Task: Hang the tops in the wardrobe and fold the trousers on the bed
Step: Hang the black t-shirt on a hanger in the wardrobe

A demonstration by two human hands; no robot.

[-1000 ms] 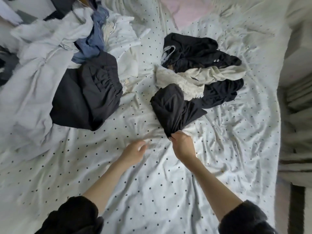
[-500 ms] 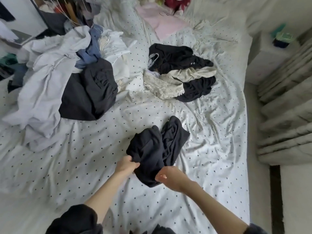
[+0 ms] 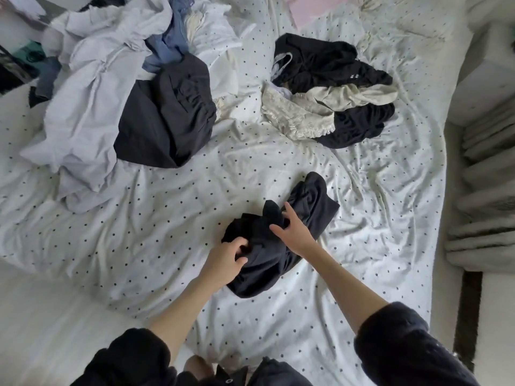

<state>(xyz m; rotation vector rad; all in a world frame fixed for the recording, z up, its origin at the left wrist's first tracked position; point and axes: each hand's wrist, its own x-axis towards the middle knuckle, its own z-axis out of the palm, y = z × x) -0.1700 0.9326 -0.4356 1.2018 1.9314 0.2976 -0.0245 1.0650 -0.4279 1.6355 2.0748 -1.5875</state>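
Both hands work a crumpled black garment (image 3: 278,257) on the polka-dot bed (image 3: 139,232).

The black garment lies bunched just below the middle of the view, at about 5 o'clock from centre, apart from the other clothes. The left hand (image 3: 225,260) grips its 9 o'clock edge, fingers curled into the cloth. The right hand (image 3: 292,232) rests on top of it with fingers spread and lightly bent, touching the fabric; whether it pinches any cloth cannot be told. At 10 o'clock lies a heap of pale and blue clothes (image 3: 97,79) with a dark pleated piece (image 3: 167,118) on its near side. At 1 o'clock sits a second pile (image 3: 334,90) of black and cream garments. Dark sleeves (image 3: 404,344) cover both forearms near the bottom edge.
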